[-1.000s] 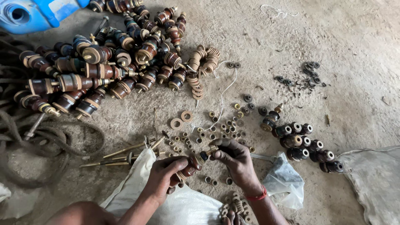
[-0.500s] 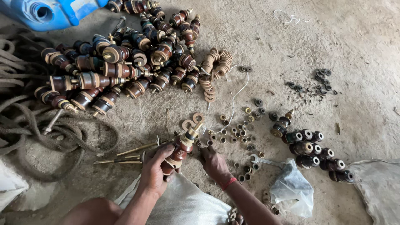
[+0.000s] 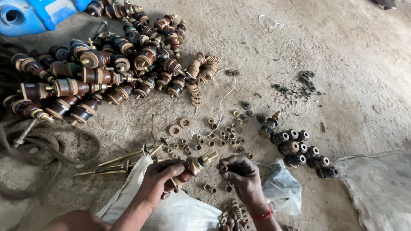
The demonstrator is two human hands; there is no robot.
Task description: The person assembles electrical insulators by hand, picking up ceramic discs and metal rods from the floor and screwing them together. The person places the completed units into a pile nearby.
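My left hand (image 3: 157, 183) grips a brown ribbed insulator bushing (image 3: 191, 167) with a brass threaded tip pointing right. My right hand (image 3: 243, 177) is curled just right of that tip, fingers pinched around a small ring or nut that I cannot make out clearly. Small brass nuts and washers (image 3: 222, 134) lie scattered on the concrete floor just beyond both hands. A large heap of similar brown bushings (image 3: 98, 72) lies at the upper left.
Long brass rods (image 3: 124, 160) lie left of my hands. A row of dark short bushings (image 3: 299, 147) sits to the right, with black rubber rings (image 3: 299, 83) beyond. White sack (image 3: 180, 211), clear plastic bag (image 3: 280, 186), blue container (image 3: 30, 13), stacked tan washers (image 3: 201, 70), thick hoses (image 3: 43, 149).
The left hand has lowered the bushing from upright to lying sideways, tip toward the right hand. The right hand has closed in on the tip. The view has shifted slightly.
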